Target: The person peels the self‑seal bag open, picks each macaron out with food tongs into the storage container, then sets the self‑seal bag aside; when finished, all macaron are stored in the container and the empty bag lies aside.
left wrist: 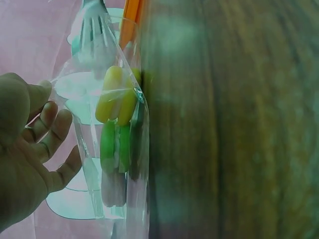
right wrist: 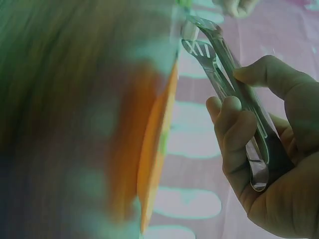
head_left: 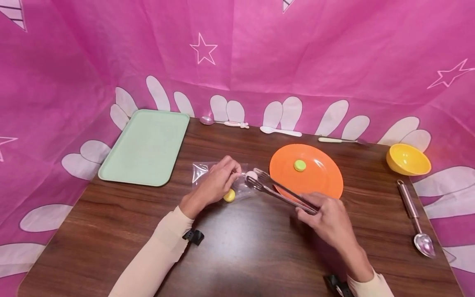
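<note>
Clear bag (head_left: 219, 179) flat on table (head_left: 241, 243), mouth toward plate (head_left: 319, 181), holding yellow, green and pale discs. Left hand (head_left: 217, 181) pinching bag top, fingers (left wrist: 55, 129) curled on film. Right hand (head_left: 328, 220) nearer plate, fingers clamped on metal tongs (head_left: 282, 192); long axis diagonal, tips at bag mouth touching pale disc (head_left: 252, 175).

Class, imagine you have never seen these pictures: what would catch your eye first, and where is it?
First, the orange plate at the table's middle right, with one green piece on it. Next, the right hand grips metal tongs whose tips reach into a clear bag held by the left hand, with a yellow piece beside that hand. Behind it all hangs the bright pink backdrop.
</note>
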Demonstrator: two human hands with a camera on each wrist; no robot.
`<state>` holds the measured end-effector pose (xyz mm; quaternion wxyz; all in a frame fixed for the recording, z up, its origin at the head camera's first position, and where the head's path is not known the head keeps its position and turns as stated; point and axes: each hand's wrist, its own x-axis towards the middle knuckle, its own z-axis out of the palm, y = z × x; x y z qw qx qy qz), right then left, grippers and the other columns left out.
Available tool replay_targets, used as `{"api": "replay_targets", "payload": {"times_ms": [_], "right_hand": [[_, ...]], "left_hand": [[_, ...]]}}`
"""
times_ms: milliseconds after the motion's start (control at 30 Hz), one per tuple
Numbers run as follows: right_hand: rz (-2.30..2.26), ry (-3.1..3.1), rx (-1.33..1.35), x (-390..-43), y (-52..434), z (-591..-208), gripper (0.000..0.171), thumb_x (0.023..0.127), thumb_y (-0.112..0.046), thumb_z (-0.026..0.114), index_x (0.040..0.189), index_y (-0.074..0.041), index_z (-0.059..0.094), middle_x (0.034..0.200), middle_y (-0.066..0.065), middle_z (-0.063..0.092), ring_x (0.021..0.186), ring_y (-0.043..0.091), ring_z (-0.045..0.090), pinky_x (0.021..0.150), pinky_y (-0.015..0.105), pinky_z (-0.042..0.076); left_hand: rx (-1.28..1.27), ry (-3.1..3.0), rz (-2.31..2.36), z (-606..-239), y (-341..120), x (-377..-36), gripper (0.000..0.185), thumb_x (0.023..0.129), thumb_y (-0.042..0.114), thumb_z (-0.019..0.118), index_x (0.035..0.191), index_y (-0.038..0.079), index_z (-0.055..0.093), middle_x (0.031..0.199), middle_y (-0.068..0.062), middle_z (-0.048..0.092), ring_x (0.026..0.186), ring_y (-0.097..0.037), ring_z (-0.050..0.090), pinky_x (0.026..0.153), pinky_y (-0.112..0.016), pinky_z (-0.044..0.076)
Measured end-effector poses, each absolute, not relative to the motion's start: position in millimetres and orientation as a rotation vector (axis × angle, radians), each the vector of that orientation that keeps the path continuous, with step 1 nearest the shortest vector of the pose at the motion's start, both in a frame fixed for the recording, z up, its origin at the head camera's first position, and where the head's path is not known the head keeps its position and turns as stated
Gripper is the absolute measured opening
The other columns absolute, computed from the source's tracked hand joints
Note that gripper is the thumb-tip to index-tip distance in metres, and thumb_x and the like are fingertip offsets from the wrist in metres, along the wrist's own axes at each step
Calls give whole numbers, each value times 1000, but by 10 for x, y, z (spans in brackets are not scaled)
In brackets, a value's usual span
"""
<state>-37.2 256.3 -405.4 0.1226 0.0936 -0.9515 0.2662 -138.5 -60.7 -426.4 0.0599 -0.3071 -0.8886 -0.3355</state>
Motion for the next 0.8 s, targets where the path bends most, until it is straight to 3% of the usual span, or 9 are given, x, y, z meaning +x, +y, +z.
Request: {"api": "replay_targets", "payload": {"times_ms": [100, 233, 367, 533, 800], "right_hand": [[770, -2729, 211, -343, 2772, -4027, 34, 72, -11, 91, 105, -12, 85, 97, 5, 83, 76, 15, 70, 70, 12, 45], [715, -2688, 80, -340, 3090, -4029, 36, 71, -13, 92, 106, -6, 84, 99, 15, 82, 78, 31, 74, 68, 11, 40], [650, -2677, -71, -330, 3360, -4063, 38, 75, -15, 90, 111, -4, 83, 106, 21, 81, 92, 49, 74, 68, 21, 39], [623, -2667, -244, -311, 3569, -4123, 38, 79, -17, 87, 115, -4, 82, 111, 23, 80, 98, 53, 72, 67, 30, 37], [600, -2783, -325, -291, 3689, -4221, 46, 83, -21, 85, 123, 2, 77, 114, 33, 74, 97, 60, 68, 73, 59, 44]], "left_hand": [[-926, -2688, -1018, -4265, -601, -1386, 7, 103, 12, 68, 101, 10, 62, 103, -7, 60, 96, -23, 61, 92, -48, 54], [-923, -2712, -1033, -4268, -594, -1380, 5, 104, 12, 67, 102, 10, 63, 103, -8, 60, 96, -24, 60, 94, -49, 53], [-914, -2743, -1039, -4273, -592, -1372, 5, 106, 12, 66, 104, 9, 63, 104, -8, 59, 97, -24, 59, 96, -50, 52], [-914, -2739, -1041, -4275, -592, -1367, 4, 105, 11, 67, 104, 10, 63, 104, -7, 59, 96, -24, 60, 95, -51, 52], [-909, -2735, -1044, -4279, -590, -1382, 4, 105, 12, 67, 103, 10, 63, 104, -7, 60, 98, -24, 61, 95, -51, 52]]}}
